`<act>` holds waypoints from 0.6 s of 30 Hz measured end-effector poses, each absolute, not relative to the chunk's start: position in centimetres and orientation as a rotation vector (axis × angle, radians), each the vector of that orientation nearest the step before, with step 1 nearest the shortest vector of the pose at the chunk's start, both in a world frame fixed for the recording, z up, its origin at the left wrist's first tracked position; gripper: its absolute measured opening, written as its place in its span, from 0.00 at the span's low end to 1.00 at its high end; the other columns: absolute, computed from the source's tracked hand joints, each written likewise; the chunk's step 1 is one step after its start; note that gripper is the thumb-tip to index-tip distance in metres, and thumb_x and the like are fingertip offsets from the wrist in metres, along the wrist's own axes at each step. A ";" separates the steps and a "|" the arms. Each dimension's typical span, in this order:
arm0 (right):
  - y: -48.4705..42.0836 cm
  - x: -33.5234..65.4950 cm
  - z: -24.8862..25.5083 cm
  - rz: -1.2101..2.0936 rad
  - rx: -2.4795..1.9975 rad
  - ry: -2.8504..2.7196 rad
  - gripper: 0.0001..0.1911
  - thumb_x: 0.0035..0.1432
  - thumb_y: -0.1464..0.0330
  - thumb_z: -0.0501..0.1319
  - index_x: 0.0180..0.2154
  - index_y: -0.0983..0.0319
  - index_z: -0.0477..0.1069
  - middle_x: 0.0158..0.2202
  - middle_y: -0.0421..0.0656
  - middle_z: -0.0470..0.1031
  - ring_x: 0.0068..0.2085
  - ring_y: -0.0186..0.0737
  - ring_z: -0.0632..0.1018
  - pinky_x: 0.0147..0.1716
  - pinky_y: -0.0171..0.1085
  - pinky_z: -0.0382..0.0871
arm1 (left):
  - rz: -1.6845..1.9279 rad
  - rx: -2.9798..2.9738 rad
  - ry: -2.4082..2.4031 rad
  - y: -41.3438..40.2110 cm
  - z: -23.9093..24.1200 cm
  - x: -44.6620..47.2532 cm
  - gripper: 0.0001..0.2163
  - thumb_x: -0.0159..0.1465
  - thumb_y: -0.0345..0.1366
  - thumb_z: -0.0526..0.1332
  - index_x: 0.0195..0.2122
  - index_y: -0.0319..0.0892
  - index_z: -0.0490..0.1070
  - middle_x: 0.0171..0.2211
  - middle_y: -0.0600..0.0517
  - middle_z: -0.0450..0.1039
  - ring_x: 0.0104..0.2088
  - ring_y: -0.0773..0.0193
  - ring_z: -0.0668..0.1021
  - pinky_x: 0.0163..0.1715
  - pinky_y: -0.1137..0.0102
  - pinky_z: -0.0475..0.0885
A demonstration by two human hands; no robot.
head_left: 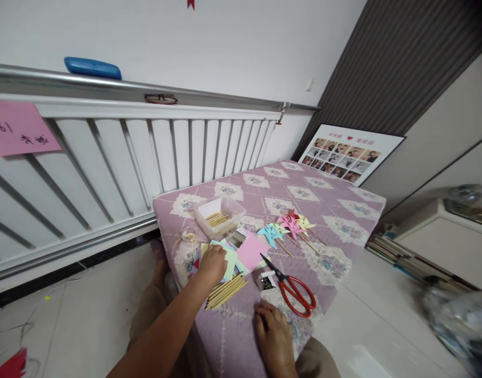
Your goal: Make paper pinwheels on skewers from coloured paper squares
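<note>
My left hand [215,264] is over a loose pile of coloured paper squares, its fingers curled and pinching at a pale yellow-green paper sheet [230,263]. A pink paper square [252,252] lies just right of it. Below the pile is a bundle of thin wooden sticks [227,292]. My right hand [275,332] rests on the tablecloth with fingers loosely bent and thumb apart, holding nothing. Beyond its fingertips stands a small box of dark metal pieces [266,282]. Red-handled scissors [292,290] lie beside that box, blades pointing up-left.
Several paper pinwheels [290,226] on sticks lie further back on the cloth-covered table [260,186]. A clear plastic box [219,216] holds more sticks, with a small coil [189,236] to its left. Along the left runs a white radiator [138,157]. A photo board [343,155] leans behind.
</note>
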State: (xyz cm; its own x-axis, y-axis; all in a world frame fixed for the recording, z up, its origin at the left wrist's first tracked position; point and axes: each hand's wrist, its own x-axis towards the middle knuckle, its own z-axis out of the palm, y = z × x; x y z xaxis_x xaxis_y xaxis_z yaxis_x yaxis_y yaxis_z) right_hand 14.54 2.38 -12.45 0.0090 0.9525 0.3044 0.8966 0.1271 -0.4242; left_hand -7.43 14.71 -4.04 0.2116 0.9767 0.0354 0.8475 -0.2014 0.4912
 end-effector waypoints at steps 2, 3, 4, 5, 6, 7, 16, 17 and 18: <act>2.4 14.5 -12.5 0.143 -1.770 -1.892 0.11 0.57 0.64 0.55 0.36 0.57 0.76 0.44 0.47 0.78 0.45 0.52 0.75 0.43 0.49 0.66 | 0.394 2.099 1.718 14.7 -4.6 -6.6 0.22 0.57 0.38 0.58 0.52 0.35 0.68 0.56 0.39 0.66 0.58 0.50 0.64 0.59 0.60 0.55; 2.4 14.6 -12.5 0.144 -1.766 -1.890 0.11 0.57 0.64 0.55 0.36 0.57 0.76 0.44 0.47 0.78 0.45 0.52 0.75 0.43 0.49 0.66 | 0.352 2.075 1.734 14.6 -4.9 -6.3 0.27 0.56 0.42 0.59 0.56 0.33 0.64 0.59 0.36 0.61 0.61 0.47 0.60 0.60 0.59 0.53; 2.4 14.5 -12.5 0.146 -1.764 -1.888 0.11 0.57 0.65 0.55 0.36 0.57 0.76 0.44 0.47 0.78 0.45 0.52 0.76 0.43 0.49 0.66 | 0.314 2.051 1.749 14.5 -5.2 -6.1 0.34 0.55 0.46 0.59 0.59 0.30 0.59 0.62 0.34 0.56 0.63 0.44 0.57 0.61 0.57 0.51; 2.4 14.5 -12.5 0.148 -1.765 -1.885 0.11 0.57 0.65 0.55 0.36 0.57 0.76 0.44 0.47 0.78 0.44 0.51 0.76 0.43 0.48 0.66 | 0.281 2.030 1.758 14.3 -5.5 -5.9 0.39 0.54 0.50 0.59 0.62 0.29 0.54 0.64 0.32 0.51 0.65 0.42 0.53 0.62 0.56 0.49; 2.4 14.5 -12.5 0.148 -1.768 -1.882 0.11 0.57 0.65 0.55 0.36 0.56 0.76 0.44 0.47 0.78 0.44 0.51 0.76 0.42 0.48 0.66 | 0.252 2.012 1.766 14.2 -5.8 -5.8 0.44 0.53 0.54 0.59 0.63 0.28 0.50 0.66 0.32 0.46 0.66 0.40 0.50 0.62 0.55 0.47; 2.4 14.5 -12.5 0.149 -1.770 -1.880 0.11 0.57 0.65 0.56 0.35 0.56 0.76 0.44 0.47 0.78 0.44 0.51 0.76 0.42 0.48 0.66 | 0.224 1.997 1.773 14.1 -6.1 -5.7 0.47 0.51 0.56 0.59 0.65 0.28 0.47 0.67 0.32 0.42 0.66 0.40 0.47 0.63 0.54 0.45; 2.3 14.4 -12.1 0.170 -1.775 -1.884 0.10 0.58 0.66 0.56 0.35 0.56 0.76 0.43 0.46 0.78 0.44 0.51 0.75 0.41 0.47 0.66 | 0.197 1.972 1.805 13.9 -7.1 -5.6 0.46 0.54 0.57 0.54 0.66 0.30 0.44 0.68 0.35 0.38 0.67 0.46 0.42 0.64 0.59 0.40; 2.3 14.5 -12.1 0.170 -1.774 -1.884 0.10 0.58 0.66 0.56 0.35 0.56 0.76 0.43 0.46 0.78 0.44 0.51 0.75 0.41 0.47 0.66 | 0.204 1.955 1.810 14.0 -7.1 -5.6 0.45 0.54 0.56 0.55 0.66 0.30 0.44 0.68 0.35 0.39 0.67 0.46 0.43 0.64 0.59 0.40; 2.3 14.5 -12.2 0.170 -1.775 -1.884 0.10 0.58 0.66 0.56 0.36 0.56 0.76 0.43 0.46 0.78 0.44 0.50 0.75 0.41 0.46 0.66 | 0.213 1.940 1.812 14.0 -7.1 -5.7 0.45 0.54 0.55 0.55 0.66 0.31 0.44 0.68 0.36 0.39 0.67 0.46 0.43 0.64 0.59 0.40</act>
State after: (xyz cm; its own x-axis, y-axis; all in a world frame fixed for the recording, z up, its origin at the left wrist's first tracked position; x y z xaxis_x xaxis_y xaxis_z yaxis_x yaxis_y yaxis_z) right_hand 14.48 2.29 -12.17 0.0143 0.9554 0.2949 0.8870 0.1241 -0.4449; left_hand -5.67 14.04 -7.06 0.1141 0.9724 -0.2034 0.8988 -0.0138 0.4382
